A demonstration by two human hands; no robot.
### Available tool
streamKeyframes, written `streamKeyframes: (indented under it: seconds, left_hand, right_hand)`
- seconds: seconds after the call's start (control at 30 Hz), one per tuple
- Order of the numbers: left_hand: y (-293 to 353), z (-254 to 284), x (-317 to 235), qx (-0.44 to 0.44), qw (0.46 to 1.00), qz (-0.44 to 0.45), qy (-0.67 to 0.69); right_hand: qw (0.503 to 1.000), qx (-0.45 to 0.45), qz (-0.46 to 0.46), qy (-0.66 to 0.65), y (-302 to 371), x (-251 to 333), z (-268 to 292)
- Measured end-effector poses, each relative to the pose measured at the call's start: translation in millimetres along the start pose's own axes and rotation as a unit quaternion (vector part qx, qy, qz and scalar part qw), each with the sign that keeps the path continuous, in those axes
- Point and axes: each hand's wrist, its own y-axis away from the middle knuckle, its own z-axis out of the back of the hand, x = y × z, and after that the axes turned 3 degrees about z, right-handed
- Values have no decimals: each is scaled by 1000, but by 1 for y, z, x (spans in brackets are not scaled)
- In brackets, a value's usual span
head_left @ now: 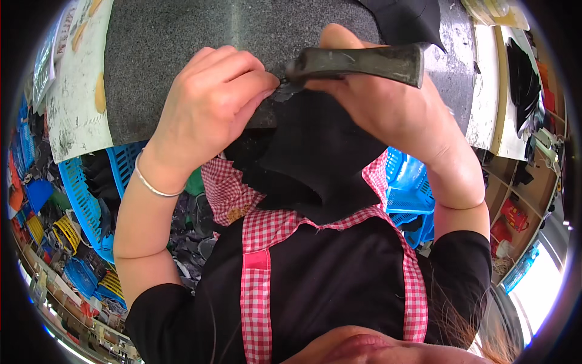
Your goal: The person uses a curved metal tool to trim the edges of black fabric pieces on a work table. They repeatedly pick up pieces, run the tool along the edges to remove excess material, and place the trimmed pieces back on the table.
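nearest, a red-and-white checked cloth apron (256,291) covers the person's front. over its lap part hangs a matte black sheet piece with jagged edges (315,139); its long axis runs away from the body, sharp points facing the apron, narrow end lying past the near edge of the dark grey speckled worktop (151,67). a blue slatted plastic basket (88,200) stands below that edge on the left, and blue plastic baskets (412,182) on the right.

at the sheet's far end, the left hand (215,91) is curled, thumb and forefinger pinched together on its tip. the right hand (388,103) is closed around a dark metal hammer (364,64), whose head lies crosswise, narrower end pointing left, close to the pinched fingertips, broad end over the wrist; the handle is hidden. bare worktop spreads left of the left hand and beyond both hands, up to another black sheet piece (412,21) at the far right.
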Motion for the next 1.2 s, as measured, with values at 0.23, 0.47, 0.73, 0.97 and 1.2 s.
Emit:
streamKeyframes:
  seconds: [0.23,0.47,0.73,0.97,1.2]
  left_hand:
    - [24,-4,2,-60,998,11,14]
    - [35,-32,-44,32,992,-123,-25]
    - [48,-18,-60,165,970,-63,170]
    - [12,-6,-36,478,858,-38,183]
    - [-161,-102,-29,-101,988,-120,-8]
  right_hand:
    - [999,-19,31,1,-18,10,0]
    - [997,31,73,4,-26,6,0]
    - [995,51,-27,-86,28,11,17]
    - [979,-77,-158,-108,92,-30,53]
    - [960,-131,-246,-27,97,-68,81]
